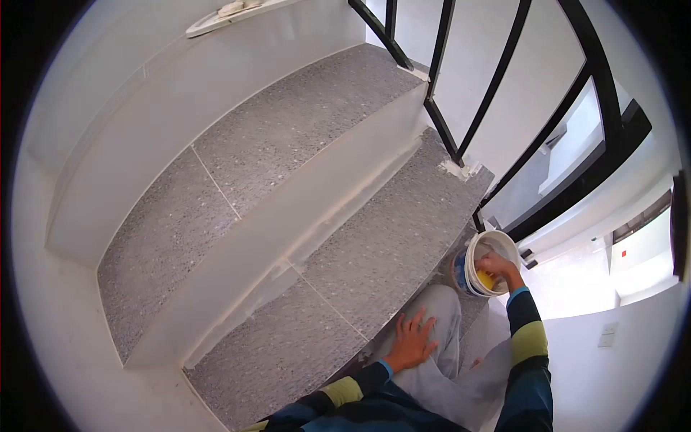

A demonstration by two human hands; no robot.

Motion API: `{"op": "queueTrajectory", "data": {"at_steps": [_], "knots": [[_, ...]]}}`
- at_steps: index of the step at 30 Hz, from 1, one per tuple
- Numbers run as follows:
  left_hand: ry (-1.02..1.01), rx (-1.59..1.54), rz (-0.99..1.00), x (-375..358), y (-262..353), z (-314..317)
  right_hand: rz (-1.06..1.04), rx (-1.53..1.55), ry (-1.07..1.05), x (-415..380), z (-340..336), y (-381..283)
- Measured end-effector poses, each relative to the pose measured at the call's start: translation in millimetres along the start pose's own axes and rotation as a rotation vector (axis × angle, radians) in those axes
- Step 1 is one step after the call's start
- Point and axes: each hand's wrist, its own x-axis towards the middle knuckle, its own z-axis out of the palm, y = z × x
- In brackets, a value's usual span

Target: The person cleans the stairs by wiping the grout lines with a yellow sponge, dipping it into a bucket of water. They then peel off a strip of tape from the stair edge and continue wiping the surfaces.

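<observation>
My right hand (498, 265) reaches down inside a white bucket (512, 246), its fingers closed around a yellow sponge (486, 279). Part of the sponge is hidden by the hand and the bucket's wall. The bucket stands on a lower step, beside the foot of the black railing, and has a blue patch on its outside. My left hand (412, 342) rests on my bent knee with its fingers spread, holding nothing. Just beyond that knee runs the front edge of a grey speckled stair tread (374, 259).
Another grey tread (273, 119) rises behind a pale riser (288, 209). White residue (461, 170) marks the base of the black metal railing (497, 72) on the right. A white ledge (237, 17) at the top holds a pale object. Curved white walls enclose the left.
</observation>
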Motion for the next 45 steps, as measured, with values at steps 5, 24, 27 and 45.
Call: {"op": "queueTrajectory", "data": {"at_steps": [5, 24, 27, 45], "knots": [[0.06, 0.033, -0.036, 19.2, -7.8, 1.8, -0.154, -0.352, 0.003, 66.9, 29.6, 49.2], [0.032, 0.065, 0.152, 87.6, 7.3, 0.1, -0.347, -0.386, 0.474, 45.9, 25.1, 27.4], [0.146, -0.297, 0.088, 114.3, 20.1, 14.0, -0.453, -0.314, 0.498, 34.6, 19.7, 27.8], [0.167, -1.346, -0.595, 187.1, 71.6, 93.5, -0.387, -0.281, 0.73, 48.6, 32.6, 30.6]]}}
